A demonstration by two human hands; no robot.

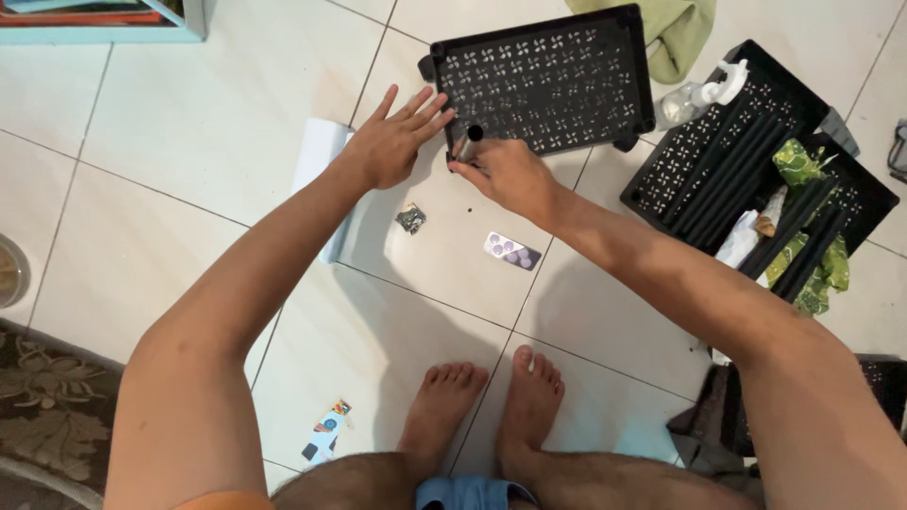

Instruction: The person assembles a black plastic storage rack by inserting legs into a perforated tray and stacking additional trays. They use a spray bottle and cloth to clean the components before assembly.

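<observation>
A black perforated plastic shelf panel lies flat on the white tiled floor. My right hand grips a short dark tube and holds it upright at the panel's near left corner. Beside it, my left hand hovers with fingers spread flat, its fingertips touching the panel's left edge. My bare feet stand below on the tiles.
Two more black panels at the right hold several long black tubes, a spray bottle, green cloth. A blister pack, a small wrapper, white paper lie nearby. A patterned rug is at bottom left.
</observation>
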